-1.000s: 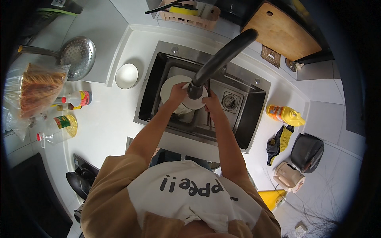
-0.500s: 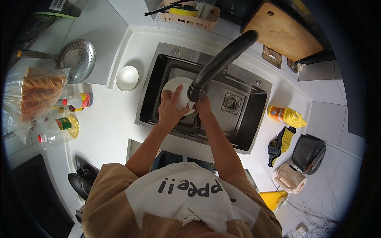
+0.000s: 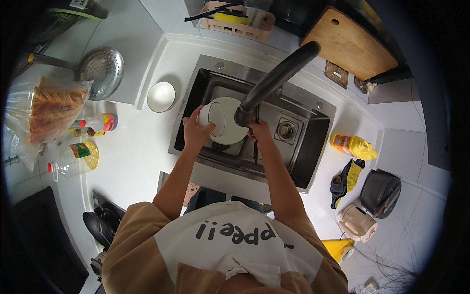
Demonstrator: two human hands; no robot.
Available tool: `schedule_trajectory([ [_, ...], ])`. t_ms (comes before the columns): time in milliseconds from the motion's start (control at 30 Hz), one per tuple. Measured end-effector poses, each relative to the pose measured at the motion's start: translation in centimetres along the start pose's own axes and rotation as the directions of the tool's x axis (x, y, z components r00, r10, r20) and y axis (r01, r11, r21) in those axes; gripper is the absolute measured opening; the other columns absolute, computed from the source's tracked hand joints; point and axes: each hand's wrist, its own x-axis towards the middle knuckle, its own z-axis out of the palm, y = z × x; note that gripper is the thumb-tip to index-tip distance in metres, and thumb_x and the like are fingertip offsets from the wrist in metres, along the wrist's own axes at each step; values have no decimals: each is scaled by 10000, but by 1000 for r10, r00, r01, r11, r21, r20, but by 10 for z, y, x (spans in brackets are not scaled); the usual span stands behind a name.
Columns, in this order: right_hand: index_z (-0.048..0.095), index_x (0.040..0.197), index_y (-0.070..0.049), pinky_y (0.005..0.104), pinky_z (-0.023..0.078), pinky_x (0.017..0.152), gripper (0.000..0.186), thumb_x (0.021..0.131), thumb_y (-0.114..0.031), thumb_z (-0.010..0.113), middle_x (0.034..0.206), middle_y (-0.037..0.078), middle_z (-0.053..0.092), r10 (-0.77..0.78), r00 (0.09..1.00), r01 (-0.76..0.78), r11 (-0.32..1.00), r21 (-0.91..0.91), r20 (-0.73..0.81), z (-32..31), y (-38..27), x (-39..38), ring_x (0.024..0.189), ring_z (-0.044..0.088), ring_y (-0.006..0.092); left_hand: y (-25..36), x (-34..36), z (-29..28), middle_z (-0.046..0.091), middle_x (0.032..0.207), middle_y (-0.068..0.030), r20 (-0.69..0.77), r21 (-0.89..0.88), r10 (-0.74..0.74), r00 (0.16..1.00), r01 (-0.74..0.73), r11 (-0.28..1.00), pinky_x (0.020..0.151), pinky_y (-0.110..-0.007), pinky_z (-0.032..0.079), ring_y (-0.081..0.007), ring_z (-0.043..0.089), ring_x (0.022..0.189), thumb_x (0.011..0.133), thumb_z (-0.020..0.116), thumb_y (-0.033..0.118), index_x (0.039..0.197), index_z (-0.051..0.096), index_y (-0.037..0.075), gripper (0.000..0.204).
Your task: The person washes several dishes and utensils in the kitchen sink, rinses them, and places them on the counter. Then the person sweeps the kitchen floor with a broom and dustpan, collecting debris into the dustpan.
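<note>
My left hand [image 3: 197, 131] grips a white bowl [image 3: 205, 115] from its left side, thumb on the front. The bowl lies over or against a round white plate [image 3: 235, 135] in the sink's left part. My right hand [image 3: 259, 131] is closed around thin dark sticks [image 3: 256, 149], apparently chopsticks, at the plate's right edge; whether it also grips the plate is unclear. The black faucet [image 3: 273, 74] arches over both dishes, its spout hiding part of the plate. The steel sink [image 3: 306, 147] has a drain [image 3: 286, 130] to the right of my hands.
A white bowl [image 3: 161, 96] stands left of the sink, near bottles [image 3: 84, 157] and bagged food [image 3: 49, 110]. At right are a yellow bottle [image 3: 352, 146], a cloth [image 3: 345, 183] and a kettle [image 3: 357, 220]. A wooden board [image 3: 347, 44] and basket [image 3: 235, 22] are behind.
My left hand has moved left, now gripping a bowl's side instead of lying over the plate's face. My right hand has shifted slightly right since the middle frame.
</note>
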Motion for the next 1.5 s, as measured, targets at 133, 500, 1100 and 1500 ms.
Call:
schedule_trajectory([
  [133,568,1169,-55,322,434,528,235,940,-45,516,910,84,598,-119,990,117,993,28,74,0,1,-8,710,594,167,-9,-14,-19,587,1180,-89,96,-326,-5,995,36,945,839,-374,603,-201,638,1040,877,569,93,1465,428,138,606],
  [500,622,1217,-67,356,497,659,306,952,-218,647,1026,104,644,-110,947,-52,876,479,303,25,-12,13,836,612,220,8,-59,-62,514,1330,-111,109,-611,155,982,-57,790,928,-428,565,-267,584,1180,848,487,-14,1455,374,90,626],
  [1100,612,1241,-52,303,490,606,266,989,-72,528,1020,82,618,94,968,-154,955,252,234,42,-4,27,787,580,194,-24,-45,-87,533,1260,-180,-426,102,472,772,-478,873,906,-421,529,-347,563,1172,798,440,-150,1372,453,62,612],
  [1500,610,1193,-22,321,479,598,396,804,47,595,997,77,616,23,928,-138,949,285,373,30,-11,37,778,591,199,-153,-38,-231,624,1040,-270,-707,-337,-259,658,8,942,481,-391,647,-373,704,655,975,510,107,1141,513,-185,335],
])
